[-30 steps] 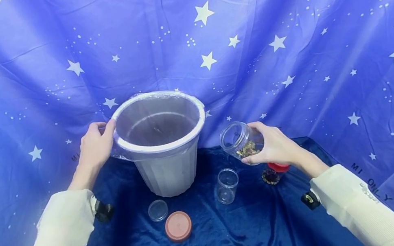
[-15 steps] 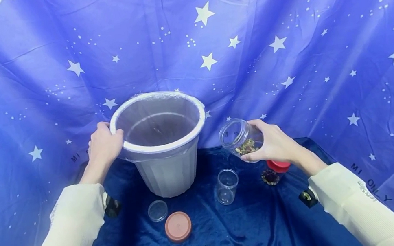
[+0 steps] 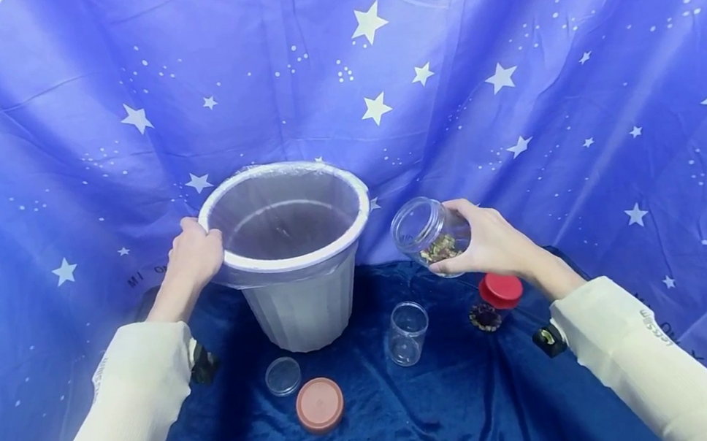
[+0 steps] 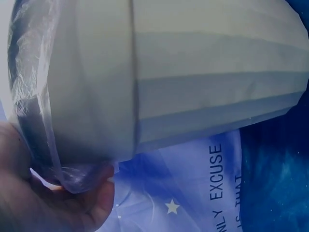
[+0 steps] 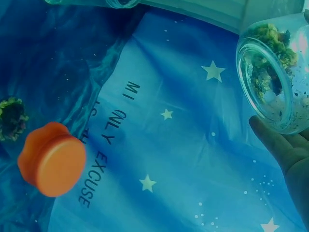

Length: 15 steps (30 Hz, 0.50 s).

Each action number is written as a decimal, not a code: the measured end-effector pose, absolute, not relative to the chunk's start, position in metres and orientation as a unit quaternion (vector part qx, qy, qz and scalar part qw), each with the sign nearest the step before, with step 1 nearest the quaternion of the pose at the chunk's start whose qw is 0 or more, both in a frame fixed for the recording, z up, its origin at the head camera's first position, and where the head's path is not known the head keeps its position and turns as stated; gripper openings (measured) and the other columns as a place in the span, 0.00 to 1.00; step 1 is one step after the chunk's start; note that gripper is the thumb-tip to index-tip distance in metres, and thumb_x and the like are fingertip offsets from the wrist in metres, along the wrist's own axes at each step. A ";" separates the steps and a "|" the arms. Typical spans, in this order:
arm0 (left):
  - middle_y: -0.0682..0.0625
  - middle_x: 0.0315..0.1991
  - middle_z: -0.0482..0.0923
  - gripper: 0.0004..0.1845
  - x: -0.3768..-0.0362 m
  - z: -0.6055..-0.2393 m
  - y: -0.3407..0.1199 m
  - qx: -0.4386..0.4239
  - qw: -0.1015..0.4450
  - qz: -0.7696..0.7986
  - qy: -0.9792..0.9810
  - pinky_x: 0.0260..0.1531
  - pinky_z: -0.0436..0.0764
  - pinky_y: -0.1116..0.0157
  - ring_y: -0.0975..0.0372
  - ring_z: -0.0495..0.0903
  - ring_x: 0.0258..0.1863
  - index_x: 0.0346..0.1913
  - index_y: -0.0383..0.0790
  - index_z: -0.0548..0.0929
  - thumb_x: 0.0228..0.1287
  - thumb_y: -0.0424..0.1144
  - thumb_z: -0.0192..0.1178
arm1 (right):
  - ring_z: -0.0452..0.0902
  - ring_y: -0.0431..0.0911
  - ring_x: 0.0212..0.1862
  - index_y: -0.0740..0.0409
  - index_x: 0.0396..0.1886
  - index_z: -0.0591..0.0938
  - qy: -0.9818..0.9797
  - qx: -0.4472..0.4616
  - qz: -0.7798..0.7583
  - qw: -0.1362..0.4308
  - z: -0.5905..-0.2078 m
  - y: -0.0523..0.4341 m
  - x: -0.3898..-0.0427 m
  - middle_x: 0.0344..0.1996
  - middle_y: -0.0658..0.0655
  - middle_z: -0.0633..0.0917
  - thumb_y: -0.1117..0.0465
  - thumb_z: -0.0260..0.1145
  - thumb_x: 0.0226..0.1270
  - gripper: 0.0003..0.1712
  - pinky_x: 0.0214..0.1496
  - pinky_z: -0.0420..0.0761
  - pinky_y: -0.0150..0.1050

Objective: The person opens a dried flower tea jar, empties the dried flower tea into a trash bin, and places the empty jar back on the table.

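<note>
A white bin [image 3: 298,308] lined with a clear plastic bag stands at the back of the cloth. My left hand [image 3: 194,255] grips its rim at the left, thumb over the edge. In the left wrist view, fingers curl under the lip beside the bag's loose fold [image 4: 79,179]. To the right of the bin, my right hand [image 3: 492,244] holds a clear jar [image 3: 417,226] raised and tilted, its open mouth facing the bin. Dried yellow-green and dark plant bits [image 5: 273,46] lie in the jar's lower side.
Below the raised jar, a small clear jar [image 3: 409,333] stands on the dark blue cloth [image 3: 392,429]. A clear disc lid [image 3: 283,376] and a salmon-coloured lid [image 3: 319,405] lie in front of the bin. At right are a red lid [image 3: 501,290] and a dark frilly-edged round thing [image 3: 484,317].
My left hand has shifted right and brought its thumb over the bin's rim. My right hand has lifted the tilted jar slightly, uncovering more of the red lid.
</note>
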State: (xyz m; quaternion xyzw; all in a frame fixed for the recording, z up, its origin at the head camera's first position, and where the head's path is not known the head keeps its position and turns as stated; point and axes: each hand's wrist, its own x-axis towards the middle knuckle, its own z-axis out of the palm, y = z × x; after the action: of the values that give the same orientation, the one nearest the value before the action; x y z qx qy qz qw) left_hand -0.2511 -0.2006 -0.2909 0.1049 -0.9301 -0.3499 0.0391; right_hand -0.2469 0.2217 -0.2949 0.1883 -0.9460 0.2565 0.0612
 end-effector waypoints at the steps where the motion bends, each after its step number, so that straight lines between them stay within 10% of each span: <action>1: 0.20 0.64 0.63 0.31 -0.251 -0.290 -0.200 0.104 0.035 -0.349 -0.931 0.65 0.62 0.39 0.30 0.62 0.66 0.69 0.22 0.53 0.72 0.44 0.35 | 0.78 0.57 0.57 0.59 0.67 0.68 -0.946 0.190 0.257 0.062 -0.293 0.221 -0.248 0.56 0.63 0.81 0.43 0.81 0.43 0.54 0.57 0.77 0.58; 15: 0.19 0.66 0.60 0.34 -0.253 -0.290 -0.201 0.101 0.004 -0.343 -0.934 0.68 0.60 0.39 0.29 0.59 0.68 0.70 0.19 0.48 0.73 0.44 0.33 | 0.82 0.56 0.56 0.57 0.66 0.69 -0.939 0.197 0.274 0.071 -0.273 0.215 -0.262 0.56 0.61 0.82 0.47 0.83 0.41 0.52 0.58 0.79 0.56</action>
State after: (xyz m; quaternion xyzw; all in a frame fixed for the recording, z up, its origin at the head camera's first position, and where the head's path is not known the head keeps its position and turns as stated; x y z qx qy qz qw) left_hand -0.2531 -0.2008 -0.2896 0.1010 -0.9338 -0.3431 0.0041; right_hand -0.2620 0.2154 -0.2726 0.1973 -0.9386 0.2739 0.0710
